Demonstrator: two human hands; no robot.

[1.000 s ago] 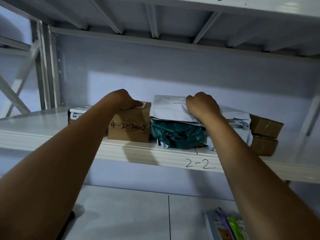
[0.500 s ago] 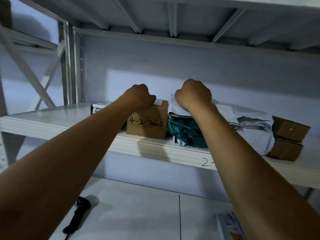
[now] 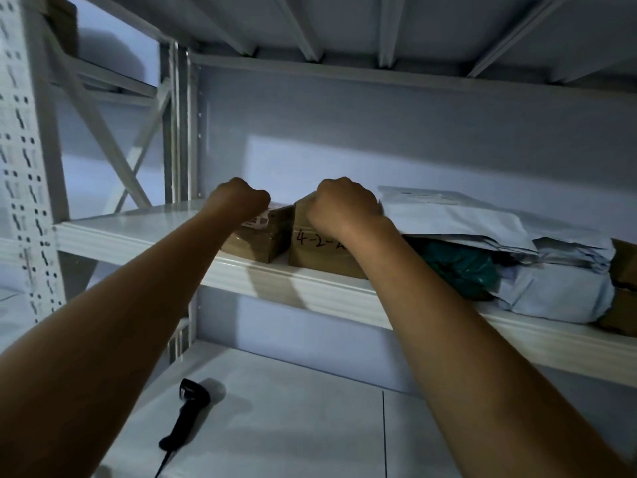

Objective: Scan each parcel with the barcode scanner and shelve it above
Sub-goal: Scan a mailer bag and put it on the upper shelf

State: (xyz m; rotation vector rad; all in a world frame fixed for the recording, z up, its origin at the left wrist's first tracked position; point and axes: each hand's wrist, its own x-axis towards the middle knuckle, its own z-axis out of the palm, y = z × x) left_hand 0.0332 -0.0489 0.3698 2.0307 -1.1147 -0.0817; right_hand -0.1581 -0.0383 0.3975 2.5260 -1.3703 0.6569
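Note:
Two cardboard parcels stand side by side on the upper white shelf point(image 3: 138, 236). My left hand point(image 3: 241, 200) lies curled over the top of the small labelled box point(image 3: 262, 241) on the left. My right hand point(image 3: 344, 205) is curled over the top of the box marked "4-2-" point(image 3: 313, 251) beside it. The fingertips of both hands are hidden behind the box tops. The black barcode scanner point(image 3: 188, 415) lies on the lower white surface point(image 3: 293, 426), below my left forearm, with no hand on it.
Right of the marked box lie a white mailer point(image 3: 465, 219) on a teal bag point(image 3: 462, 267), a grey mailer point(image 3: 558, 294) and brown boxes point(image 3: 624, 270) at the frame edge. A perforated upright point(image 3: 27, 167) stands at far left. Another shelf's ribs run overhead.
My left hand has moved from the marked box to the small labelled box on its left. My right hand has left the white mailer and now rests on the marked box.

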